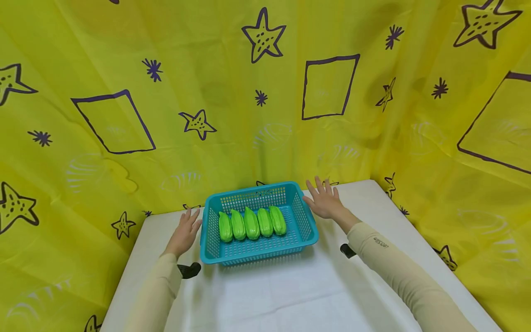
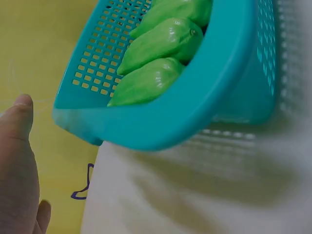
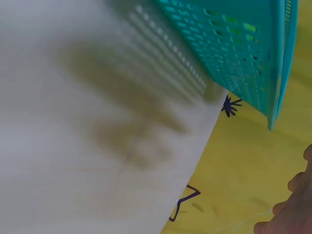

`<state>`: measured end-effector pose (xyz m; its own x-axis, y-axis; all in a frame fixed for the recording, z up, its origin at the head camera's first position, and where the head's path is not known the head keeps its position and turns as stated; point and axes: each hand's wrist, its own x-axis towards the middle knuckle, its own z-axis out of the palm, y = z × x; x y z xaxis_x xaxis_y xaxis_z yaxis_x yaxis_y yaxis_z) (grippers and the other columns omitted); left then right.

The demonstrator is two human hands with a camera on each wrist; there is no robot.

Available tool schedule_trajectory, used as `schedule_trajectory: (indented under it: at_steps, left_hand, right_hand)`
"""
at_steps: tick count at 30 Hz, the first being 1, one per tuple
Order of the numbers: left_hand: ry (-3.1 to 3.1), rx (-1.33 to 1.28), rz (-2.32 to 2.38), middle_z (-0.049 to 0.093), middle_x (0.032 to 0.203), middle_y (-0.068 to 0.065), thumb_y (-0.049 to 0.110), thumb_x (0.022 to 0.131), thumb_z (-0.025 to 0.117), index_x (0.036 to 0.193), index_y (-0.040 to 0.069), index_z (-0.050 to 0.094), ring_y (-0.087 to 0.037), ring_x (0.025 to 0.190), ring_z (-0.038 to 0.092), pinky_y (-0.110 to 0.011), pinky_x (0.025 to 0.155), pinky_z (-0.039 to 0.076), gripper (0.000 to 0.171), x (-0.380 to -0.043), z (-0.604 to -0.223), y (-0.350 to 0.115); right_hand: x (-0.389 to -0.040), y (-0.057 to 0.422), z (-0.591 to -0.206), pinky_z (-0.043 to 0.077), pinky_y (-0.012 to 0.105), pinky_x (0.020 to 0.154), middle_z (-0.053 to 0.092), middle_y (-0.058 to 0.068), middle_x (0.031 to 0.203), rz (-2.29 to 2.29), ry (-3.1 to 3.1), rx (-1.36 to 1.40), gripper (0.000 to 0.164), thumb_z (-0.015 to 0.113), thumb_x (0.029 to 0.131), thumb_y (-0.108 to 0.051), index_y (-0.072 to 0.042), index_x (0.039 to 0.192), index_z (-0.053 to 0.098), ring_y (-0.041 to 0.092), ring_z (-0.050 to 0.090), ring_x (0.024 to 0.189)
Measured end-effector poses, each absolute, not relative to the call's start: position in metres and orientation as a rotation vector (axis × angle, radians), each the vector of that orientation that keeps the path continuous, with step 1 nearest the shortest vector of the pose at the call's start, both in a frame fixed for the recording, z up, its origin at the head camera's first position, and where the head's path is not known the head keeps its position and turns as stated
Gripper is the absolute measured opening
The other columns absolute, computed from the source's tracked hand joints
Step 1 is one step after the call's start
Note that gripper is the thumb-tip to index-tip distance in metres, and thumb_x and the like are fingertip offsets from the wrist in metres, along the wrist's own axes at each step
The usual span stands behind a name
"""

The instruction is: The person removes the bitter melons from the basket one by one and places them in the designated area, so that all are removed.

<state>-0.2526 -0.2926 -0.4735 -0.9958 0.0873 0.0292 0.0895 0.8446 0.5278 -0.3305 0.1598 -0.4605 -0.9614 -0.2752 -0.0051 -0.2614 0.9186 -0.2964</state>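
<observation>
Gripping nothing; holding the left hand [image 1: 183, 232], fingers loosely extended, just beside the left end of a teal perforated basket [image 1: 259, 254], and the right hand [image 1: 327, 203], fingers splayed, just beside its right end, with a gap between hand and basket showing in both wrist views. Seeing five glossy green gourds [image 1: 251, 224] lying side by side in a row inside the basket, set on a white-covered desk [image 1: 274, 295] in front of a star-printed yellow curtain [image 1: 232, 83].

Vegetables [image 1: 251, 223] in basket [image 1: 265, 252], basket on table [image 1: 265, 295]
</observation>
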Motion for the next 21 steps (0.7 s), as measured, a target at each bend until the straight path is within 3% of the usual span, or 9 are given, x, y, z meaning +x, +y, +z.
schedule_trajectory:
  at_steps: [6,9,16,21]
  left_hand:
    - [-2.809,-0.227,-1.056,0.034,0.152,-0.023,0.016,0.103,0.05,0.143,-0.002,0.047,-0.045,0.139,0.03,-0.061,0.11,0.029,0.044,-0.251,-0.483,-0.285]
    - [-2.728,-0.247,-1.121,0.044,0.148,-0.019,0.013,0.101,0.055,0.139,-0.002,0.052,-0.042,0.135,0.039,-0.056,0.106,0.038,0.041,-0.251,-0.488,-0.282]
    - [-2.735,-0.16,-1.279,0.046,0.148,-0.011,0.017,0.101,0.056,0.139,0.002,0.054,-0.036,0.136,0.041,-0.051,0.104,0.042,0.041,-0.249,-0.496,-0.281]
    - [-2.775,-0.099,-1.418,0.04,0.153,-0.001,0.025,0.102,0.055,0.141,0.006,0.053,-0.032,0.142,0.032,-0.053,0.111,0.033,0.044,-0.25,-0.502,-0.285]
  right_hand:
    - [-0.328,0.149,-0.459,0.003,0.07,0.111,0.0,0.021,0.162,-0.459,3.028,-0.483,0.067,0.033,0.105,-0.046,-0.011,0.158,0.012,0.05,-0.003,0.144]
    - [-0.326,0.143,-0.457,0.004,0.069,0.112,0.001,0.02,0.162,-0.479,3.019,-0.518,0.067,0.033,0.105,-0.047,-0.011,0.158,0.013,0.048,-0.003,0.145]
    - [-0.321,0.131,-0.454,0.007,0.07,0.112,0.003,0.021,0.162,-0.574,2.994,-0.612,0.067,0.035,0.105,-0.045,-0.011,0.158,0.014,0.048,0.0,0.145]
    - [-0.321,0.123,-0.454,0.008,0.071,0.111,0.003,0.022,0.162,-0.69,2.939,-0.632,0.068,0.033,0.105,-0.046,-0.01,0.158,0.011,0.049,0.0,0.145]
